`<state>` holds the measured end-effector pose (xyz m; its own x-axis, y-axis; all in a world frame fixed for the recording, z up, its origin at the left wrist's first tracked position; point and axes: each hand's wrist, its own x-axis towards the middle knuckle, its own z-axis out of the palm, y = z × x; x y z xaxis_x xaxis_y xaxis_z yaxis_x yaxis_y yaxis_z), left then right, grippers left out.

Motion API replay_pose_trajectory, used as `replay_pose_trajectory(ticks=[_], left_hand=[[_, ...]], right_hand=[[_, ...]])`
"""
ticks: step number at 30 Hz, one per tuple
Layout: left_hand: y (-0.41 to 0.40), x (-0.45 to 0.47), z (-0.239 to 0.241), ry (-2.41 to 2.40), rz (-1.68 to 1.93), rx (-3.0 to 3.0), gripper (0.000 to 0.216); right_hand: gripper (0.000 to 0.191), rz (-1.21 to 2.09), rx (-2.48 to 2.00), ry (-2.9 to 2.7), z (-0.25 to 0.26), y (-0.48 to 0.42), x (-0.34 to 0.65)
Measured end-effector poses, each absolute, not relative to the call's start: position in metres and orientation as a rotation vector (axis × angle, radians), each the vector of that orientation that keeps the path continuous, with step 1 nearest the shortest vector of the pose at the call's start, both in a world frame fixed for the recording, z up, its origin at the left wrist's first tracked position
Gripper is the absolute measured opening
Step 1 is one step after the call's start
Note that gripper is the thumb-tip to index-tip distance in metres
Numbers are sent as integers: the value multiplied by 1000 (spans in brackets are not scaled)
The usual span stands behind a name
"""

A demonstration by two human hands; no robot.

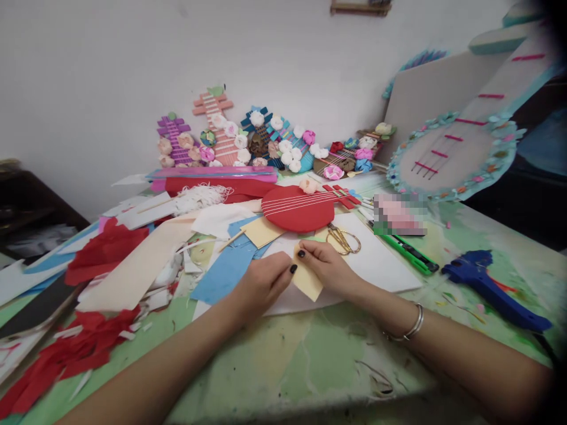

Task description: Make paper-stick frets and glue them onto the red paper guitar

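A small piece of pale yellow paper [310, 284] hangs between my hands, its lower corner pointing down. My right hand [330, 268] pinches its upper part between thumb and fingers. At the paper's left edge, my left hand [268, 280] is closed with thumb and forefinger together, gripping that edge. Just beyond my hands lies a red paper lute [296, 209] with white strings and a pale flower. Gold-handled scissors [343, 241] rest beside it on a white sheet [383, 262]. More yellow paper [261, 231] and blue paper [221, 271] lie left of the lute.
A green utility knife [411, 255] and a blue glue gun [491, 289] lie at the right. Red crepe paper [104, 251] and scraps cover the left side. Flower-decorated paper lutes [217, 133] line the wall; a large pale one [447, 153] leans at the right.
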<state>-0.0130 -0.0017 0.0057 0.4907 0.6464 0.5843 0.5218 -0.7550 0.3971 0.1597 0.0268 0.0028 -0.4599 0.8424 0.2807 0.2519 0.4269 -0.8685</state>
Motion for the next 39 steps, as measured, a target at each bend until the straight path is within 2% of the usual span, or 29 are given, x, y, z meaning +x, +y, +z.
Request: replay_pose_trajectory(ticks=[3,6,9,13,21,23,26,29,34,39], left_hand=[[1,-17,6,1013,1216,2549,7],[4,-21,8,844,1273,2778,22],[5,-22,11,706,1115,3064,11],[3,-20,14,611,900,3325,11],[0,-16,14,550,932,3500,11],[-1,-15,14,545,935,3506,10],[-1,-13,12,682,988,3451,12],[5,-16,3,937,1045,3280,18],[12,-24,-12,1064,1035,3018,17],[11,-25,-11,1167,953,2847,15]], right_hand=[[25,896,-1007,-1996,1,34,166],[23,856,-1024,-2101,-1,40,173],[21,908,-960,-2156,-1,44,178],[20,864,-924,-2236,-1,46,180],[24,845,-925,-2301,1,50,178],[23,800,-948,-2348,2,48,177],[12,499,-939,-2334,5,44,178],[13,258,-819,-2356,8,41,182],[5,305,-750,-2481,6,43,185],[14,403,-811,-2469,2,44,181]])
